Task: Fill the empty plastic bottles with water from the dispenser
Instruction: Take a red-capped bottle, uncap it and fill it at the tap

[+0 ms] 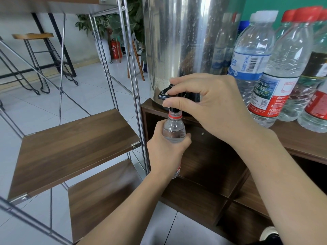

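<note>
A tall cylindrical dispenser (178, 41) of polished steel, beaded with droplets, stood on a dark wood-grain cabinet (300, 138) with open cubbies below. To its left rose a rack (74, 138) of thin chrome rods carrying flat brown laminate shelves. On the cabinet top to the right of the dispenser clustered several clear ribbed plastic bottles: a blue-labelled one with a white cap (251, 55), and beside it a red-capped one with a red and green label (281, 73), with more behind.

The right hand (208, 106) was pinched shut around the glossy black tap lever (164, 93) at the dispenser's base, thumb beneath and fingers over it. The left hand (166, 152) was wrapped tightly around the body of an uncapped bottle (174, 128), held upright directly under the black spout, its red neck ring touching the nozzle. The bottle was transparent and smooth at the shoulder, with water standing high inside.
</note>
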The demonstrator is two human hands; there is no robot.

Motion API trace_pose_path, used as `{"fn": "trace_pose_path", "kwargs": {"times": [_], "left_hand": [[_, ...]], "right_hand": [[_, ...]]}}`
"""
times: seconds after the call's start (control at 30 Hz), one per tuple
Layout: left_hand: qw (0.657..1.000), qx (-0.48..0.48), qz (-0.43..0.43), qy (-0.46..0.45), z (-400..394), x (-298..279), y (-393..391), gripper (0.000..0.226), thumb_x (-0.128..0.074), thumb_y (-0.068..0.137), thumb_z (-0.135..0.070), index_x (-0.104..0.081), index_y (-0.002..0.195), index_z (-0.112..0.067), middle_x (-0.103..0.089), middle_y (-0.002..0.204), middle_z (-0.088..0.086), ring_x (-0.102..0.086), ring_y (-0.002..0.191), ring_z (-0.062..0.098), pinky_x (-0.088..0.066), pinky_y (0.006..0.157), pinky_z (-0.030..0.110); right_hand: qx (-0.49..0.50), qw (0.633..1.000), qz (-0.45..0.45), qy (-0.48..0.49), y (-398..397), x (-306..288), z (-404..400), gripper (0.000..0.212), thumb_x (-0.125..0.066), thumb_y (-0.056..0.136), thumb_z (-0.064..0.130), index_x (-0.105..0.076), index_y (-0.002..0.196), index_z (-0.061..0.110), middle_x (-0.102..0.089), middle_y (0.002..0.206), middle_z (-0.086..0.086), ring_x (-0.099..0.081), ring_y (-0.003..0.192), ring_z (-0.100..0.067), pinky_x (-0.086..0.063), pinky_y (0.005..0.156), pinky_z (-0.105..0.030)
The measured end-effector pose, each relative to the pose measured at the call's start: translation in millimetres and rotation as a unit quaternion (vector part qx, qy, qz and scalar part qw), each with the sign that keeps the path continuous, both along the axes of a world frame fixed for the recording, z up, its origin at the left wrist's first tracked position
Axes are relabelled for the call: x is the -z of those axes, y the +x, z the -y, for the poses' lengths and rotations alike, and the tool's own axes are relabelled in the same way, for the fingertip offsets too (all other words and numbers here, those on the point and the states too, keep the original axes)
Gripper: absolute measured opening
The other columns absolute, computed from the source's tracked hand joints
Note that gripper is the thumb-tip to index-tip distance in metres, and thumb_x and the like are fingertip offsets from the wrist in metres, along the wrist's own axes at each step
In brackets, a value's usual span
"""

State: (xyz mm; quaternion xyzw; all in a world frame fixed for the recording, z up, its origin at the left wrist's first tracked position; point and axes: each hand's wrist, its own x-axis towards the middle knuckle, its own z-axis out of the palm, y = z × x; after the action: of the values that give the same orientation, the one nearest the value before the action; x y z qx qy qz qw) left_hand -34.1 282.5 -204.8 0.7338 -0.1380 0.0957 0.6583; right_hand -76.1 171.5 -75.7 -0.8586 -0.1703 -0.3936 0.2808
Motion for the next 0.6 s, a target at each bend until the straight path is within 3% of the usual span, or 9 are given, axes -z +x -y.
{"fn": "trace_pose_path", "kwargs": {"times": [0.27,0.6], "left_hand": [[1.0,0.001,-0.002,-0.003,0.1,0.7,0.5,0.048,-0.09,0.077,-0.027,-0.062,0.116,-0.03,-0.074,0.101,-0.012,-0.071,0.094,0.001,-0.06,0.089,0.03],[1.0,0.007,-0.002,-0.006,-0.6,0.8,0.0,0.05,-0.091,0.077,-0.027,-0.062,0.118,-0.029,-0.074,0.103,-0.012,-0.071,0.096,0.0,-0.06,0.091,0.031]], "right_hand": [[0.0,1.0,-0.001,-0.004,-0.5,0.1,0.1,0.023,-0.078,0.085,0.037,-0.082,0.099,0.019,-0.076,0.108,0.001,-0.058,0.113,0.005,-0.045,0.095,-0.007],[0.001,1.0,0.006,-0.008,-0.4,0.1,-0.1,0.024,-0.076,0.086,0.038,-0.082,0.099,0.019,-0.077,0.109,0.0,-0.06,0.114,0.001,-0.048,0.097,-0.014]]}}
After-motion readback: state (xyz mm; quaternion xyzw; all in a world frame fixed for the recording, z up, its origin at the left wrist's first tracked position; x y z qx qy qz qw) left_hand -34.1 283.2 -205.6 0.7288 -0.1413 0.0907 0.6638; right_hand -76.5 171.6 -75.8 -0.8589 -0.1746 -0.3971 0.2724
